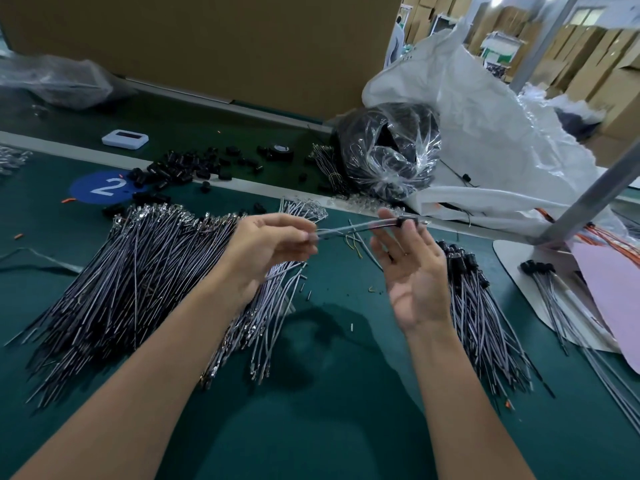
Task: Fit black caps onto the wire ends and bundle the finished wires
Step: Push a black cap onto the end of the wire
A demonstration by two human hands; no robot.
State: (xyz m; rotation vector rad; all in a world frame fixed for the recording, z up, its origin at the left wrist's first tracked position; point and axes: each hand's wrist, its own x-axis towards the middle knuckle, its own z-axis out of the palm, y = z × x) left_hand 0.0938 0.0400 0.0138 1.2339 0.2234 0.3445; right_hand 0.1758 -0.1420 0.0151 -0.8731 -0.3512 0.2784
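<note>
My left hand [266, 247] pinches one thin grey wire [346, 230] above the green table [329, 393]. The wire runs right to a black cap [403, 223] on its far end. My right hand [412, 271] is raised palm-up with straight fingers, and the cap lies at its fingertips. A big heap of uncapped wires [121, 271] spreads under my left forearm. Capped wires [478, 306] lie in a pile right of my right wrist. Loose black caps [187, 168] are scattered at the back.
A clear bag of black parts [388, 150] and a large white sack [485, 133] stand at the back right. A slanted metal pole [595, 202] crosses the right side above a white board with more capped wires [547, 282]. A white device [124, 137] sits beyond a blue "2" sticker [100, 187].
</note>
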